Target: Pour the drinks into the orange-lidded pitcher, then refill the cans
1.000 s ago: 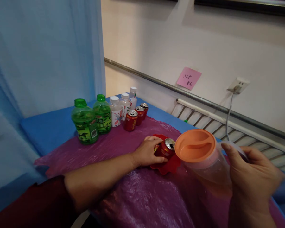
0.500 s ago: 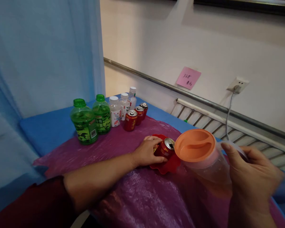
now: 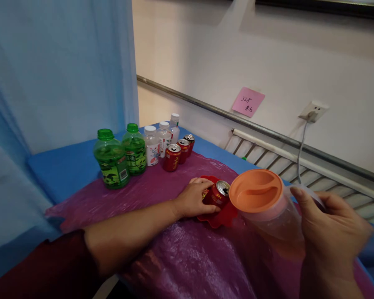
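My left hand (image 3: 195,198) is closed around a red drink can (image 3: 216,195), which leans to the right over a red scalloped dish (image 3: 216,220). By its handle, my right hand (image 3: 332,224) grips a clear plastic pitcher (image 3: 272,226) with an orange lid (image 3: 256,191). Amber liquid shows low in the pitcher. The pitcher is tilted toward the can, its lid edge right beside the can's opened top. Whether the two touch, or any liquid runs between them, I cannot tell.
Two green bottles (image 3: 111,160), several clear bottles with white caps (image 3: 151,146) and more red cans (image 3: 172,158) stand in rows at the back left. A purple plastic sheet (image 3: 187,249) covers part of the blue table (image 3: 62,162). Behind are a radiator (image 3: 268,155) and a wall socket (image 3: 313,111).
Both hands, the can and the pitcher keep practically the same position. Only the camera's view has shifted very slightly.
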Demonstrator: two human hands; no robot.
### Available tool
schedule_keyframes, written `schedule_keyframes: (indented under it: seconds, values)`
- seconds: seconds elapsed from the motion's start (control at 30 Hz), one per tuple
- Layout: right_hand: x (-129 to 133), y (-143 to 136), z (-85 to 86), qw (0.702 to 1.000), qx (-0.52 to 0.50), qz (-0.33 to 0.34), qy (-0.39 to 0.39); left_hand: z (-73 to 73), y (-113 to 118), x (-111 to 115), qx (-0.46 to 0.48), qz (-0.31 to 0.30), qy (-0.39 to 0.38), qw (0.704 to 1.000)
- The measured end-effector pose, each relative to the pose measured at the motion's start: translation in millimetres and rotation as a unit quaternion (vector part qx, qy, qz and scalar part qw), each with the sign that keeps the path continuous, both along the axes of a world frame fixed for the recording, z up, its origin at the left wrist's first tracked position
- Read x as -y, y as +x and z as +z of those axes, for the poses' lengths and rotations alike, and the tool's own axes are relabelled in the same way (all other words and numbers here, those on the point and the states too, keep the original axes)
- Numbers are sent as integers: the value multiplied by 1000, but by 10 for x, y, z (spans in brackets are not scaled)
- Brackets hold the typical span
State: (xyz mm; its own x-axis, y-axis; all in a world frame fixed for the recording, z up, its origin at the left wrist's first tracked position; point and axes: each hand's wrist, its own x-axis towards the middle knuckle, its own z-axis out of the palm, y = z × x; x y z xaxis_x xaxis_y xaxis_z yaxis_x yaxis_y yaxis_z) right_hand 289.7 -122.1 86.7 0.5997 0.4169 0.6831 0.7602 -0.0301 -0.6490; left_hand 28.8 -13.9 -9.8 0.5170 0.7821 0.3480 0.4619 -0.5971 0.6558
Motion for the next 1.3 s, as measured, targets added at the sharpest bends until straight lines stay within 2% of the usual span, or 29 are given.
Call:
schedule_keyframes:
  seconds: [0.4,0.6,1.03,1.17,1.3]
  values:
    - [4,9,-17,1000,-10,2,-20,10,-2,2,0,5,-8,1000]
    - [0,-4,-8,1000,-10,2,1,19,-3,5,-1,1,-7,1000]
    - [-1,-16,3,1000,-3,5,-4,22,-12,5,3,2,-2,1000]
    - [-39,38,-19,999,-31,24,0,33,-14,4,6,4,-4,1000]
    - [-180,191,-158,988,-120,85,56,45,-15,0,11,9,-8,1000]
